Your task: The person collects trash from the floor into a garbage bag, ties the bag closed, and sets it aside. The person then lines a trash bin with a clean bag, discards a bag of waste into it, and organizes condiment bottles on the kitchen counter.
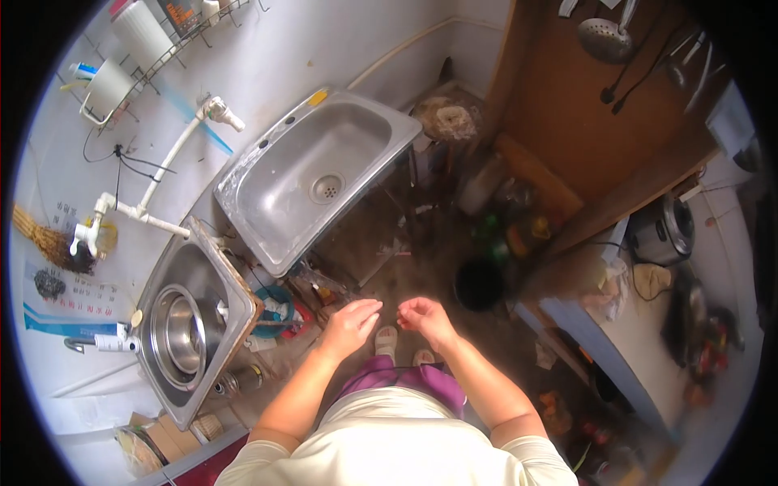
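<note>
In front of my body, above the floor, my left hand point(353, 326) is held with its fingers stretched and nothing in them. A small gap away, my right hand point(428, 321) is loosely bent with its fingers apart, and I see nothing in it. The hands do not touch each other. Beyond them a steel sink point(271, 182) with a round drain point(327, 189) is set against the wall. To the left, a second sink point(166, 263) holds nested metal bowls point(185, 330).
White pipes point(166, 174) with taps run along the left wall. A whisk broom point(40, 235) hangs there. On the right are a wooden cabinet point(519, 97), a hanging skimmer point(606, 40), a rice cooker point(660, 231) and a counter point(640, 340). A dark bucket point(478, 283) stands on the floor.
</note>
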{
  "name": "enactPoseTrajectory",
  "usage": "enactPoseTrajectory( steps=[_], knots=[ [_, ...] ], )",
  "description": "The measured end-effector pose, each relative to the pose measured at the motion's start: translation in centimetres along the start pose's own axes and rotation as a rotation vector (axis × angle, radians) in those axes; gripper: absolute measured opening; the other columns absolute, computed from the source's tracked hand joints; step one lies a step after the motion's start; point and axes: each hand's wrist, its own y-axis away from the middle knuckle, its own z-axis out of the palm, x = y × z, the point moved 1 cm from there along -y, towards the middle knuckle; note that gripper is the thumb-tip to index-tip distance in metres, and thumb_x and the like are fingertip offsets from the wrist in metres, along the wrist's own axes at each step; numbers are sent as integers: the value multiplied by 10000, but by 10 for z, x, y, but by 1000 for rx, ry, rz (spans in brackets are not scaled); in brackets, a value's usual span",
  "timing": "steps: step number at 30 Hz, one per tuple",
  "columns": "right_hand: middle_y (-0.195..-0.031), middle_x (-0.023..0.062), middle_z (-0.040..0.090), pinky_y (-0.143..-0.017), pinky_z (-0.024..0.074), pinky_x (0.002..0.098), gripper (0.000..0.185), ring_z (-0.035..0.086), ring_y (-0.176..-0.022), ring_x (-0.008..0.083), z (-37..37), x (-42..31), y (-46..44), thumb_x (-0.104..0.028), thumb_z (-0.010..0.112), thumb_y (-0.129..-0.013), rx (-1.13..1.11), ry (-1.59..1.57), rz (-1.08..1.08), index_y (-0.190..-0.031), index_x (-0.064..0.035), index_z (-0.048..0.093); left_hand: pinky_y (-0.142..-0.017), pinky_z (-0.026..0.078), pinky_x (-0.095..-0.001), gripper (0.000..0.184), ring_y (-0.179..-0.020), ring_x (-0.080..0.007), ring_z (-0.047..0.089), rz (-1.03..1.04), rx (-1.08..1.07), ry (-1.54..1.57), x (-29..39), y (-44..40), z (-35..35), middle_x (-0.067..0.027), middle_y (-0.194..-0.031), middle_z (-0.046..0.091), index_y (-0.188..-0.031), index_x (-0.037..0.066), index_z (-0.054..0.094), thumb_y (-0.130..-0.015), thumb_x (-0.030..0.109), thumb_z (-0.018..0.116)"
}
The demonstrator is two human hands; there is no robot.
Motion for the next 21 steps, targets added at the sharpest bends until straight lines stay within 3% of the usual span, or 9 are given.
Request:
enactPoseTrajectory(
  steps=[7,12,16,19,21],
  knots=[
    [-883,89,609,-675,492,263,193,592,-761,150,-10,-22,-32,-152,533,-872,115,-16,-74,-987,4,547,-717,514,-337,193,-854,-275,611,148,-55,-67,-11,-50,-1,-114,-979,613,-931,61,638,-747,26,593],
    [-845,54,613,-652,473,229,163,587,-734,114,-45,-41,-52,-183,552,-870,208,-104,-76,-918,-29,571,-704,509,-307,214,-855,-253,613,306,-14,-116,-4,-109,14,-128,-1011,609,-909,50,651,-711,-19,610],
    [-827,51,612,-653,472,230,148,588,-729,117,-95,-63,-83,-184,580,-851,245,-59,-83,-848,-36,570,-770,489,-344,240,-928,-286,587,428,11,-150,7,-173,38,-127,-1007,608,-908,45,644,-685,-33,603],
    [-848,58,611,-660,476,243,140,592,-748,129,-139,-80,-116,-176,591,-841,237,68,-84,-860,-43,554,-836,451,-375,232,-985,-305,558,406,44,-210,9,-224,58,-129,-1032,595,-904,44,641,-689,-28,591],
    [-863,66,610,-669,482,256,151,595,-765,140,-159,-102,-133,-169,590,-842,231,-53,-87,-906,-42,542,-869,426,-386,229,-1031,-317,528,370,73,-282,10,-256,64,-129,-1061,581,-906,44,641,-694,-23,584]
  ],
)
